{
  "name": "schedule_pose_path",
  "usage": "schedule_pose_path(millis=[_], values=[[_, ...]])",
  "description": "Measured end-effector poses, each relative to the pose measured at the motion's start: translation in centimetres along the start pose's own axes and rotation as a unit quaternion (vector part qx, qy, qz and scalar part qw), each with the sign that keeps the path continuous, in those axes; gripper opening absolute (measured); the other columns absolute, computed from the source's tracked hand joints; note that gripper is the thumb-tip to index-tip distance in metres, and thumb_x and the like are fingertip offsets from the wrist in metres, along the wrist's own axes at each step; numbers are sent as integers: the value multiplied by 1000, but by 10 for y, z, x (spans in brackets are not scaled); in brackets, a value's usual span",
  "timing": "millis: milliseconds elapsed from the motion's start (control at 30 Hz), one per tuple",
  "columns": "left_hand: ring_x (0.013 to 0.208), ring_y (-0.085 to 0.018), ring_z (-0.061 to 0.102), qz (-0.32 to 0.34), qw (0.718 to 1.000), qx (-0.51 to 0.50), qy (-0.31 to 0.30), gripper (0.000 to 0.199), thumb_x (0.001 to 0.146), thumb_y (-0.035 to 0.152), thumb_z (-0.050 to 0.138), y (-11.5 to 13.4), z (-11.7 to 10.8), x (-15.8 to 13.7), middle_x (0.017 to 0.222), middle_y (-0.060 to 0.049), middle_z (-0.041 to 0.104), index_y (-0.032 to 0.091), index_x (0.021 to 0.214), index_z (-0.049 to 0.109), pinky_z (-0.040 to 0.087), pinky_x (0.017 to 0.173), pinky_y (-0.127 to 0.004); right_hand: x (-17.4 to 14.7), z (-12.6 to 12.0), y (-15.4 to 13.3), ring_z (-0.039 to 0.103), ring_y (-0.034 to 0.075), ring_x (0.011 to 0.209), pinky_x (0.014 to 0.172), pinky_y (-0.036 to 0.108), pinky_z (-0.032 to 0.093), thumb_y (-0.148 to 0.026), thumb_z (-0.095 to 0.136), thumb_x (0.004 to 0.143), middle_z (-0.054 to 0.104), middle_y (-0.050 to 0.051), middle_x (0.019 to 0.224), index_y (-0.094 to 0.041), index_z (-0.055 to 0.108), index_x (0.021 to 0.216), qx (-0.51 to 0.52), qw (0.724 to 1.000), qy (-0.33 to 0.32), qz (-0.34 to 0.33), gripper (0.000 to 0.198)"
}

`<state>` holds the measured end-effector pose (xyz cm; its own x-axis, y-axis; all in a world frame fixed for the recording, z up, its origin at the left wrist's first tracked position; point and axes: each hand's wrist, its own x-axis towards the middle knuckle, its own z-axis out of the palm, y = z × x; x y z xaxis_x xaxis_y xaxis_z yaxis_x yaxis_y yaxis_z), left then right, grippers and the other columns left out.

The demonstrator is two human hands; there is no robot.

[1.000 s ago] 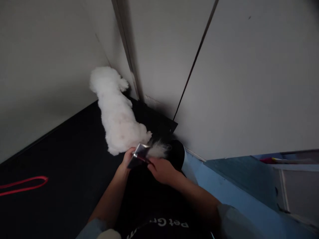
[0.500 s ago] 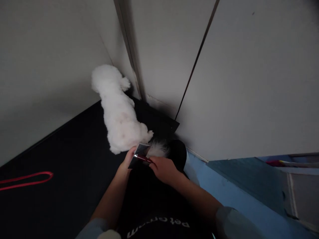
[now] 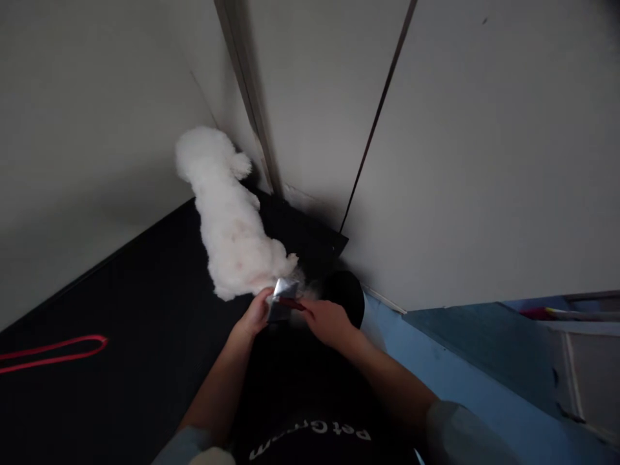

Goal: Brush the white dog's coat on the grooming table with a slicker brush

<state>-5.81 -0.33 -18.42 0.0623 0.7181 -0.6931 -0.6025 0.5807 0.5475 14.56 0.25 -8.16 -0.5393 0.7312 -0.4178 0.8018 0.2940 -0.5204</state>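
A white fluffy dog [image 3: 232, 226] stands on a black table [image 3: 121, 310], its rump toward me and its head toward the corner. My right hand [image 3: 330, 321] is closed around the dark red handle of a slicker brush [image 3: 285, 288], whose flat, shiny rectangular head is tilted close behind the dog's rump. At the brush's left side is my left hand [image 3: 258, 312], fingers curled by the dog's rear; the brush hides what they hold. Wispy white hair [image 3: 310, 289], blurred, shows just beyond the brush.
Grey walls [image 3: 475, 161] meet at the corner behind the dog. A red loop [image 3: 72, 349] lies on the table at left. My black apron [image 3: 290, 387] fills the lower middle. Below right are a blue floor [image 3: 411, 342] and a shelf-like area.
The brush and my right hand have shifted slightly right and up, and the brush head has tilted so its top shines. My left hand has moved a little right. The dog stays put.
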Motion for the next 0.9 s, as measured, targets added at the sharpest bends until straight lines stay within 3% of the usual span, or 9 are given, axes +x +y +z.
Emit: schedule_pose_path(millis=[100,200,300,400,500,667,733,900], values=[[92,-28,70,17,999,-29,7,23,72,23,62,-4,6,1,81,-10,74,11,91,67,53,87,-36,-10,4,28,67,22,93,80,29,45,-35,38,98,73,6,102,-26,64,118,-14,999,-17,39,34],[98,-28,68,34,998,-48,10,29,68,19,65,-8,6,4,85,-9,74,11,96,66,51,92,-36,-36,-2,63,68,25,91,77,31,45,-33,41,96,73,11,99,-22,68,110,-77,988,-48,125,32],[102,-28,67,45,997,-59,9,33,65,18,67,-11,0,9,85,-8,75,12,97,67,50,94,-36,-44,-8,59,69,26,86,73,32,46,-31,41,95,73,14,94,-19,69,106,-121,973,-38,193,32],[91,-28,70,23,999,-44,6,22,65,21,66,-12,-5,12,76,-8,73,11,85,69,53,89,-37,-23,-2,25,67,24,92,77,30,45,-36,40,96,72,7,103,-26,63,118,-59,995,12,85,33],[88,-26,70,43,997,-53,22,20,70,28,66,-14,-6,14,76,-7,74,12,83,70,53,90,-37,-4,7,10,66,21,99,80,28,44,-36,39,97,71,3,108,-28,64,117,-3,1000,-2,-1,33],[113,-33,62,57,995,-70,-44,25,75,29,66,-17,-14,21,94,-13,75,11,91,72,41,107,-42,-28,-1,47,68,22,96,77,28,43,-34,39,97,74,8,101,-22,70,105,-42,991,-61,110,35],[122,-34,56,57,992,-77,-79,26,75,25,66,-17,-22,26,98,-12,75,13,97,71,36,111,-44,-33,-9,45,69,23,92,76,29,43,-33,39,96,74,10,98,-20,72,101,-63,987,-62,137,35],[126,-34,53,22,990,-103,-90,35,79,41,62,-14,-36,32,99,-11,74,15,102,68,38,110,-46,-1,-5,-2,68,20,97,78,27,43,-37,36,99,73,4,107,-28,63,119,7,1000,7,18,36]])
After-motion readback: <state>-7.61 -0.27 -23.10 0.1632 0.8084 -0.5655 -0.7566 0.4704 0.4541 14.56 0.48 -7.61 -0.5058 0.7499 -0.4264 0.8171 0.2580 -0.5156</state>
